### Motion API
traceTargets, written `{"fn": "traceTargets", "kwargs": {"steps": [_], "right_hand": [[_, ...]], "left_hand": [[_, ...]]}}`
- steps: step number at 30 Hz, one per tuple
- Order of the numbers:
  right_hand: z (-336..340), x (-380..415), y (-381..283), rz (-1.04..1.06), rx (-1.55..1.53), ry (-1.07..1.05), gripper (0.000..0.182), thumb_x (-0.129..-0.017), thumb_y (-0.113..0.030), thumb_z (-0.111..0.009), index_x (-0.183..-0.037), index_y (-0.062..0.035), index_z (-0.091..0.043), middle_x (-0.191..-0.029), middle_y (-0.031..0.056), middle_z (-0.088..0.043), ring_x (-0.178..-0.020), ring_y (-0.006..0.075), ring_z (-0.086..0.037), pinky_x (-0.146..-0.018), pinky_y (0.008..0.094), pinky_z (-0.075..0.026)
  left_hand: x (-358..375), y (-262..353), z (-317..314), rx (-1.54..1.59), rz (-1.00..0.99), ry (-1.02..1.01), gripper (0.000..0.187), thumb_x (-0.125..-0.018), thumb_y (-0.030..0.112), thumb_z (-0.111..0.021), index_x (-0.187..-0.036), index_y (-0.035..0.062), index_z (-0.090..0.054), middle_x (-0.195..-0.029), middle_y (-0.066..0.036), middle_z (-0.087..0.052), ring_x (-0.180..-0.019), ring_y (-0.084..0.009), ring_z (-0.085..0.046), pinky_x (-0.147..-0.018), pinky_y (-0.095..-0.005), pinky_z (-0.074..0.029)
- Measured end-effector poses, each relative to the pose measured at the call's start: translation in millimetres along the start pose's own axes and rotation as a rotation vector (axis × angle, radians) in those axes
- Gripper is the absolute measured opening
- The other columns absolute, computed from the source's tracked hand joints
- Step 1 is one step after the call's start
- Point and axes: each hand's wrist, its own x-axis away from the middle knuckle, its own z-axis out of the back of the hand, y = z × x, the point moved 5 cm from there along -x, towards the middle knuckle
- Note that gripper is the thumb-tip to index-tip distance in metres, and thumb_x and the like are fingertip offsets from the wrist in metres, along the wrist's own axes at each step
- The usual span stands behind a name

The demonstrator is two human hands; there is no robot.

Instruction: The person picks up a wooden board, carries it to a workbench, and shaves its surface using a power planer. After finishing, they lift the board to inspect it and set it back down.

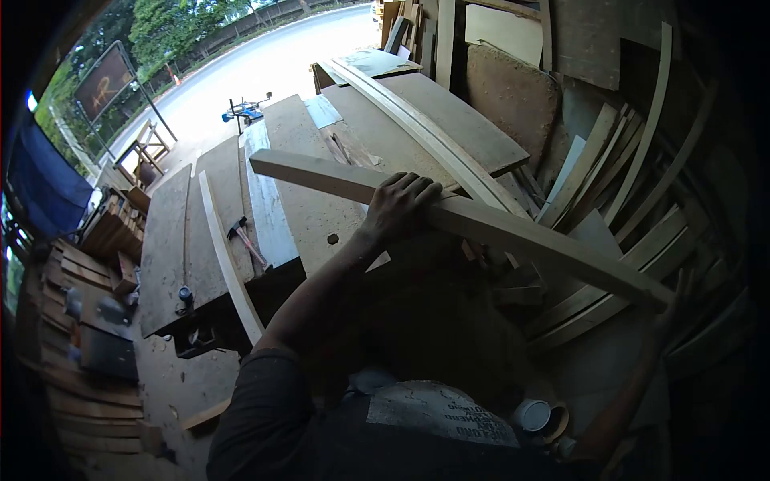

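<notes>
A long, thick wooden beam [529, 240] slants across the view, from the upper left down to the right. My left hand [399, 202] is wrapped over its middle from above, fingers closed round it. At the beam's lower right end is my right hand [672, 309], dark and partly hidden, so its grip is hard to make out. The beam's far end is above the wooden workbench [297, 192]. A hammer [250, 242] lies on the bench, left of my left forearm.
Long pale strips [425, 136] lie across the bench; another narrow strip [224, 248] is at its left. Curved planks [593, 168] lean at the right. A small can [185, 295] stands at the bench's near left edge. White container [532, 414] is low at the right.
</notes>
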Motion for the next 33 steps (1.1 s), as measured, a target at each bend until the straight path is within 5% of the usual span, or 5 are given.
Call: {"fn": "traceTargets", "kwargs": {"steps": [4,10,23,28,33], "right_hand": [[-31,127,45,-0.454,-0.438,-0.994,0.067,-0.076,-0.051,-0.074,-0.115,0.0018,-0.061,-0.108,0.021,-0.064,-0.101,0.032,-0.063,-0.085,0.0415,-0.048],[-9,248,-32,-0.755,-0.592,-1.147,0.05,-0.073,-0.04,-0.077,-0.098,0.0008,-0.063,-0.085,0.0171,-0.066,-0.08,0.0251,-0.066,-0.07,0.0375,-0.051],[3,363,-139,-0.702,-0.774,-1.553,0.045,-0.097,-0.041,-0.048,-0.112,-0.002,-0.063,-0.095,0.026,-0.066,-0.095,0.0407,-0.065,-0.079,0.0429,-0.049],[-13,390,-167,-0.78,-0.903,-1.532,0.046,-0.098,-0.041,-0.044,-0.114,-0.0016,-0.063,-0.097,0.0283,-0.065,-0.097,0.0423,-0.063,-0.081,0.0439,-0.049],[-18,323,-194,-0.694,-0.809,-1.564,0.046,-0.099,-0.04,-0.041,-0.114,-0.0009,-0.061,-0.099,0.0291,-0.064,-0.1,0.0447,-0.061,-0.084,0.0453,-0.049]], "left_hand": [[2,-4,-21,-0.002,-0.169,-0.013,0.037,-0.063,0.016,-0.069,-0.098,0.0104,-0.057,-0.097,-0.006,-0.064,-0.092,-0.0246,-0.064,-0.083,-0.0373,-0.052],[43,-15,-113,0.196,-0.278,-0.337,0.054,-0.062,0.027,-0.076,-0.11,0.0139,-0.056,-0.119,-0.005,-0.055,-0.123,-0.0267,-0.045,-0.109,-0.0462,-0.033],[171,-34,-180,0.059,0.033,-1.018,0.086,-0.053,0.047,-0.084,-0.129,0.0214,-0.053,-0.128,-0.004,-0.049,-0.134,-0.0258,-0.035,-0.109,-0.0623,-0.02],[176,-55,-165,0.133,0.219,-1.08,0.092,-0.078,0.083,-0.042,-0.13,0.0074,-0.05,-0.139,-0.01,-0.045,-0.142,-0.028,-0.025,-0.113,-0.0674,-0.006],[183,-79,-179,0.153,0.313,-1.032,0.076,-0.091,0.071,-0.03,-0.128,0.0081,-0.052,-0.137,-0.01,-0.047,-0.141,-0.0256,-0.027,-0.112,-0.0674,-0.007]]}}
